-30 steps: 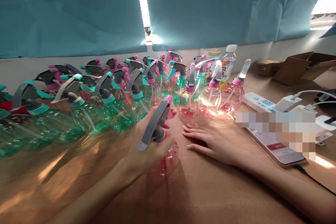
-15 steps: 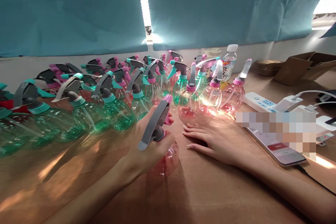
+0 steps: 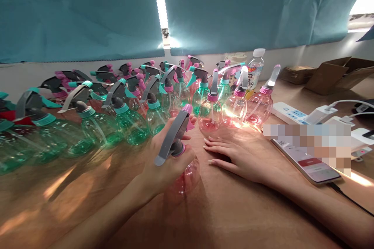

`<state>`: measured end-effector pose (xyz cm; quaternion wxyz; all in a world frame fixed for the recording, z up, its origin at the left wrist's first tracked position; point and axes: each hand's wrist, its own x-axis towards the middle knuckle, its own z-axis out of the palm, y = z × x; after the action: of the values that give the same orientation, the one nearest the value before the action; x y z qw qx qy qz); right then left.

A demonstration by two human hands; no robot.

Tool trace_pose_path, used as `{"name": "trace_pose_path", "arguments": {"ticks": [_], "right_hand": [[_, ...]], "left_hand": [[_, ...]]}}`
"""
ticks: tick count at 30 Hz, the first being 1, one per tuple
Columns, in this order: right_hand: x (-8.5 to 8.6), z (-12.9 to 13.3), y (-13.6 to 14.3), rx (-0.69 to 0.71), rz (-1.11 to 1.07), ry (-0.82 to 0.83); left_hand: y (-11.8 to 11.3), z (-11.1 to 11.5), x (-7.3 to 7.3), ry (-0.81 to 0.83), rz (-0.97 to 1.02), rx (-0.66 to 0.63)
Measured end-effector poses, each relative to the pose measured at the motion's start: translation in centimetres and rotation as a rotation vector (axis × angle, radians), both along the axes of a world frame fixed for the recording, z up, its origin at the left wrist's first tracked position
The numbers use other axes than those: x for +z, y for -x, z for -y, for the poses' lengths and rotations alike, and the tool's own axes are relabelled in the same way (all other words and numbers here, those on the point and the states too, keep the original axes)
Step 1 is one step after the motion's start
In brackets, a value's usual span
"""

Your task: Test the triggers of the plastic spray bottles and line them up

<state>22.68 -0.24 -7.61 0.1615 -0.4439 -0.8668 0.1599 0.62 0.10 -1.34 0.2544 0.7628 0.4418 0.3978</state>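
Note:
My left hand [image 3: 163, 159] is closed around the neck of a pink spray bottle [image 3: 188, 177], which stands on the wooden table [image 3: 233, 218]. Its grey-topped head with a pink nozzle points away from me; the fingers on its far side are partly hidden. My right hand [image 3: 233, 159] lies flat on the tabletop, fingers stretched toward that bottle without touching it. Just beyond my right fingertips stands another pink spray bottle [image 3: 210, 114], with two more pink ones to its right. A row of green spray bottles [image 3: 133, 124] stretches to the left of my left hand.
More spray bottles [image 3: 125, 68] crowd the back. A phone [image 3: 309, 163] with a cable lies at right, near a power strip [image 3: 288, 113] with white chargers. Behind them sit an open cardboard box [image 3: 330, 74] and a clear drink bottle [image 3: 256, 68]. A teal curtain [image 3: 87, 15] hangs behind.
My left hand keeps its hold on the pink spray bottle; fingers near the nozzle have shifted slightly. My right hand stays flat on the table.

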Motion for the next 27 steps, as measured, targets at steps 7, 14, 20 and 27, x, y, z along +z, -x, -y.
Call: {"name": "trace_pose_path", "arguments": {"ticks": [7, 14, 20, 27], "right_hand": [[0.11, -0.02, 0.01, 0.004, 0.014, 0.002], [0.23, -0.06, 0.08, 0.003, -0.004, 0.017], [0.15, -0.06, 0.02, 0.002, 0.001, 0.01], [0.22, 0.02, 0.04, 0.006, -0.046, 0.013]], "left_hand": [[-0.01, -0.01, 0.0, 0.009, 0.017, -0.012], [-0.02, 0.14, 0.12, 0.016, -0.008, 0.011], [0.08, 0.24, 0.07, -0.002, -0.019, 0.007], [-0.02, -0.01, 0.14, -0.025, 0.023, -0.049]]}}
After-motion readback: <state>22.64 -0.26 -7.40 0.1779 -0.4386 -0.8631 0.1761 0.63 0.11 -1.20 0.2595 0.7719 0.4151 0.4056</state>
